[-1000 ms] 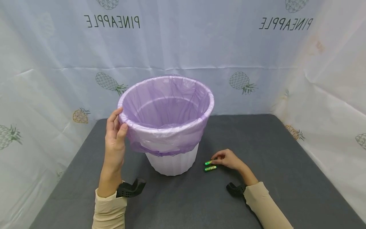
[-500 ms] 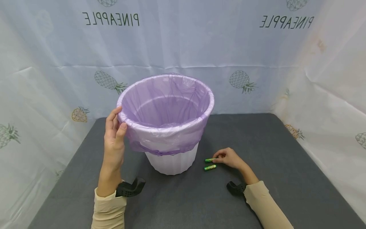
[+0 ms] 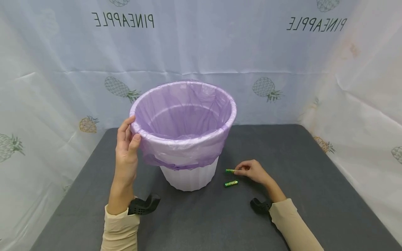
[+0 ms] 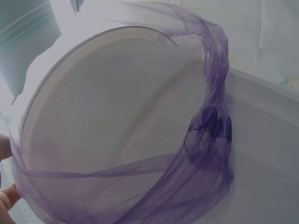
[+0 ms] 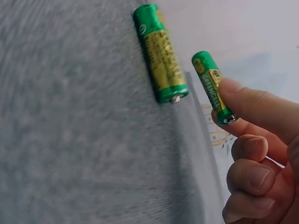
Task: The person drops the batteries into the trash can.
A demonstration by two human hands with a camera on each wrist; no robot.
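My right hand (image 3: 252, 170) pinches a green-and-gold battery (image 5: 210, 87) between thumb and forefinger, the other fingers curled beneath. A second battery (image 3: 231, 183) of the same kind lies on the grey table, nearer to me; the right wrist view also shows this lying battery (image 5: 160, 56). My left hand (image 3: 126, 153) grips the left rim of a white waste bin (image 3: 188, 179), thumb in front and fingers at the side. A purple bin liner (image 3: 182, 153) covers the bin's inside and folds over its rim. The left wrist view shows the liner's twisted edge (image 4: 216, 74) close up, with fingertips at the left border.
The bin stands near the middle of the dark grey table (image 3: 201, 223), left of the batteries. Behind the table hangs a pale curtain (image 3: 201, 42) printed with pineapples. Black wrist mounts (image 3: 144, 205) sit on both forearms.
My right hand has drawn its battery slightly away from me, widening the gap to the lying one. The left hand stays on the bin's rim.
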